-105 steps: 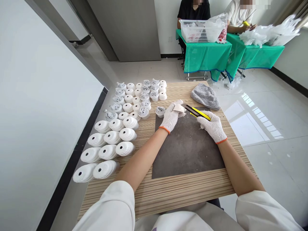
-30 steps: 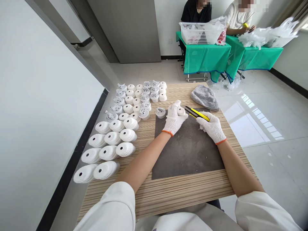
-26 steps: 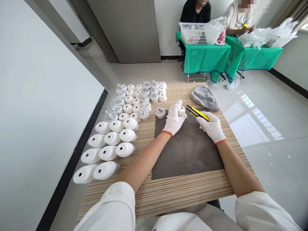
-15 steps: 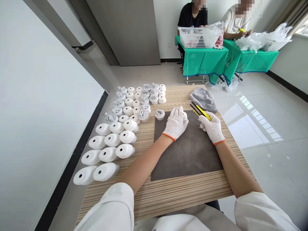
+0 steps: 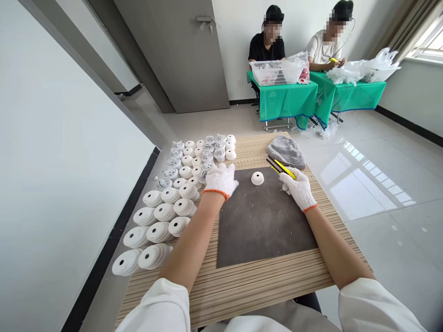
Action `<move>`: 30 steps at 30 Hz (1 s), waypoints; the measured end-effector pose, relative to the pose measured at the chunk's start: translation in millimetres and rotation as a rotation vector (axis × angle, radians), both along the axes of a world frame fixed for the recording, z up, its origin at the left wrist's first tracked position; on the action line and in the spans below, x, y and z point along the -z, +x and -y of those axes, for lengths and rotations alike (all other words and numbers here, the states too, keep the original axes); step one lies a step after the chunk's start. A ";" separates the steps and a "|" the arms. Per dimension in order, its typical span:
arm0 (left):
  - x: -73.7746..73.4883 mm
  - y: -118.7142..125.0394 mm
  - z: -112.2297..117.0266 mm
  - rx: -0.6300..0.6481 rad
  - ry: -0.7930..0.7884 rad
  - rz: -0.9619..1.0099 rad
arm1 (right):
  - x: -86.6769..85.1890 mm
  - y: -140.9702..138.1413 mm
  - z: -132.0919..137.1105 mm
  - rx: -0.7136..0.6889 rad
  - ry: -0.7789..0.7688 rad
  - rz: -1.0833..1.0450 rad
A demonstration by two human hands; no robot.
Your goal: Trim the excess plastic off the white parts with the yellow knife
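Note:
My left hand (image 5: 220,180), in a white knitted glove with an orange cuff, reaches to the mat's left corner. Its fingers curl down, and what lies under them is hidden. My right hand (image 5: 298,187), gloved alike, is closed around a yellow and black utility knife (image 5: 285,169) pointing up and left. Between the hands, a white round stepped part (image 5: 257,178) with a dark centre hole stands alone on the dark grey mat (image 5: 263,221). Left of my left hand, several rows of similar white parts (image 5: 161,212) and grey-faced ones (image 5: 171,173) cover the table.
A grey cloth (image 5: 286,151) lies at the back right of the wood-striped table (image 5: 256,286). Small scraps dot the mat. Beyond, two people sit at green-covered tables (image 5: 287,103) with a white basket (image 5: 277,74) and plastic bags (image 5: 349,73).
My left hand has let go of the white part on the mat and moved left, over the spot of a grey-faced part. The right hand keeps the knife. The view has tilted up.

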State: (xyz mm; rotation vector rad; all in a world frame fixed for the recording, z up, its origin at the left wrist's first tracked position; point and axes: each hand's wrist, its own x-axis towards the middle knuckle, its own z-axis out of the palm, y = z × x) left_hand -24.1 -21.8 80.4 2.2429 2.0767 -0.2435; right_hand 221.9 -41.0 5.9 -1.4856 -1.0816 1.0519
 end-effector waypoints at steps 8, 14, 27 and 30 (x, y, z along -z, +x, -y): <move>3.4 -3.3 -12.0 -0.097 0.021 0.118 | -2.4 0.9 2.1 -0.051 -0.001 -0.012; -13.2 2.1 2.1 0.052 -0.289 0.697 | 0.0 2.3 1.2 -0.062 0.030 -0.049; 0.6 42.6 10.3 0.159 -0.076 0.381 | -11.8 2.7 5.9 -0.090 0.040 -0.089; 6.8 44.7 4.5 0.211 -0.197 0.272 | -11.7 3.0 5.9 -0.092 0.019 -0.076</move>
